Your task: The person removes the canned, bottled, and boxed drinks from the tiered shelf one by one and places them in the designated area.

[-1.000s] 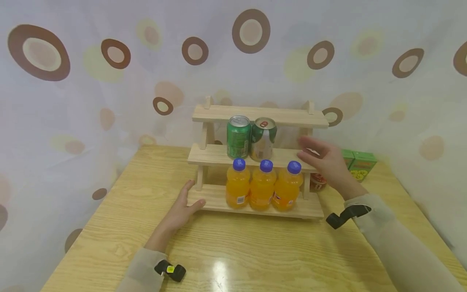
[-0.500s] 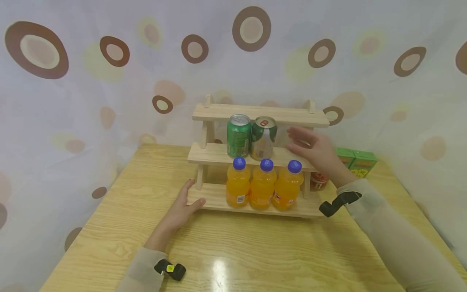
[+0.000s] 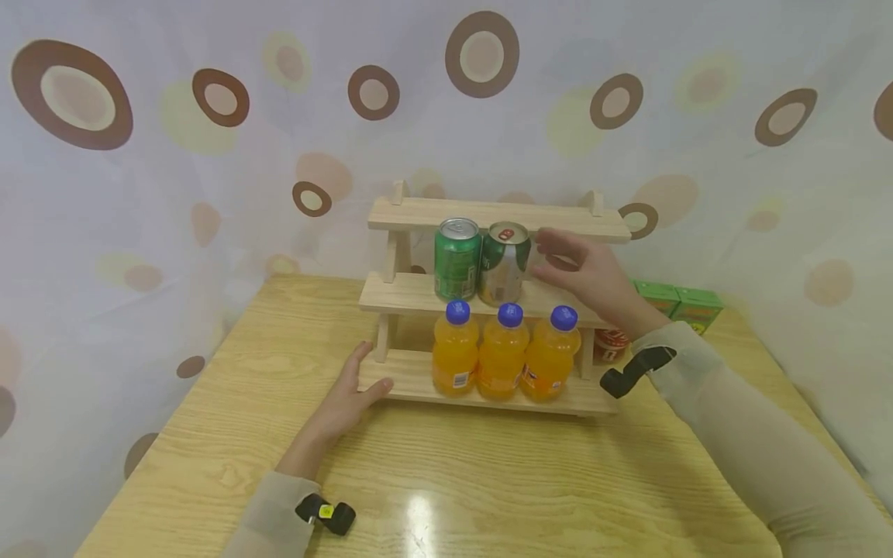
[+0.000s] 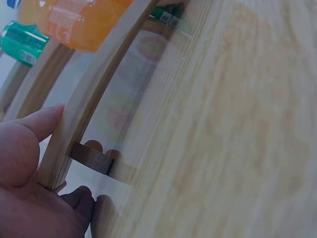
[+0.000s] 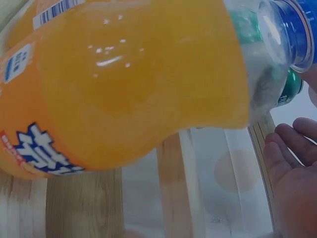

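Note:
A three-tier wooden shelf (image 3: 412, 294) stands on the table. My left hand (image 3: 345, 399) grips the left end of its bottom board, thumb at the front edge and fingers around the end, as the left wrist view shows (image 4: 29, 168). On the middle board are a green can (image 3: 456, 260) and, to its right, a green-and-silver can (image 3: 504, 267). My right hand (image 3: 586, 271) hovers just right of that second can, fingers loosely bent and holding nothing. Three orange drink bottles (image 3: 456, 353) with blue caps line the bottom board; one bottle (image 5: 129, 84) fills much of the right wrist view.
Green boxes (image 3: 698, 306) stand on the table to the right of the shelf, behind my right wrist. A red can (image 3: 610, 346) shows beside the shelf's right leg. A patterned cloth (image 3: 279, 139) hangs close behind the shelf.
My right hand has moved left and slightly up, from the middle board's right end to beside the green-and-silver can. The left hand keeps its grip in the same place.

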A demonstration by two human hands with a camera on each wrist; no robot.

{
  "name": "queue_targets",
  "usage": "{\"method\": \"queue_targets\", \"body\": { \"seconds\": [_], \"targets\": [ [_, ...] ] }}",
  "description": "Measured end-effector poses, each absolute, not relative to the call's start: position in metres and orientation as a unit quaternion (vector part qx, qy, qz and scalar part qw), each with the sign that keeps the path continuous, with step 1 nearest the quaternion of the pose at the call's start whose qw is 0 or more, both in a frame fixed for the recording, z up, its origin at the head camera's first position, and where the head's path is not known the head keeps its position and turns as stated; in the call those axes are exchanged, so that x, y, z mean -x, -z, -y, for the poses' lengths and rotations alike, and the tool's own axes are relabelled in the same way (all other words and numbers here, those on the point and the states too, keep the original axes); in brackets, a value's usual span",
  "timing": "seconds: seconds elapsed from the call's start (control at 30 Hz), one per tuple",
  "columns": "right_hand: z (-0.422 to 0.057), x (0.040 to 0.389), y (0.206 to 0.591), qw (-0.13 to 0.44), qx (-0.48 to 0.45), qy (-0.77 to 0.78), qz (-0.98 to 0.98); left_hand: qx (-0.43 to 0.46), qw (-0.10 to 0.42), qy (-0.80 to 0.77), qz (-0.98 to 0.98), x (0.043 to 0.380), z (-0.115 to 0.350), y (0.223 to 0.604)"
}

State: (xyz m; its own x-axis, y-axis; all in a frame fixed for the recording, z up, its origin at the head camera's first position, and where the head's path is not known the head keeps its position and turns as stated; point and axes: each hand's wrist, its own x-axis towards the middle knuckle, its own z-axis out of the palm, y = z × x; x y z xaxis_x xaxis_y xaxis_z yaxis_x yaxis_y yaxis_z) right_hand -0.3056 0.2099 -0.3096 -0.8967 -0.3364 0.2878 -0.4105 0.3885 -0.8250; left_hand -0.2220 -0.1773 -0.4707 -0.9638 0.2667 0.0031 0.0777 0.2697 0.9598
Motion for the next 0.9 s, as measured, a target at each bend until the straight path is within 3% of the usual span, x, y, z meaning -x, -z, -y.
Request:
{"method": "queue_targets", "body": {
  "seconds": [0.33,0.63,0.9],
  "targets": [
    [-0.198,0.318,0.303,0.004,-0.226,-0.516,0.826,-0.114,0.083,-0.594,-0.792,0.224,0.179,0.473],
    [-0.186,0.324,0.295,-0.018,-0.223,-0.499,0.837,-0.107,0.100,-0.603,-0.784,0.209,0.174,0.440],
    [-0.175,0.328,0.294,-0.035,-0.226,-0.489,0.842,-0.119,0.079,-0.594,-0.792,0.222,0.179,0.469]
  ]
}}
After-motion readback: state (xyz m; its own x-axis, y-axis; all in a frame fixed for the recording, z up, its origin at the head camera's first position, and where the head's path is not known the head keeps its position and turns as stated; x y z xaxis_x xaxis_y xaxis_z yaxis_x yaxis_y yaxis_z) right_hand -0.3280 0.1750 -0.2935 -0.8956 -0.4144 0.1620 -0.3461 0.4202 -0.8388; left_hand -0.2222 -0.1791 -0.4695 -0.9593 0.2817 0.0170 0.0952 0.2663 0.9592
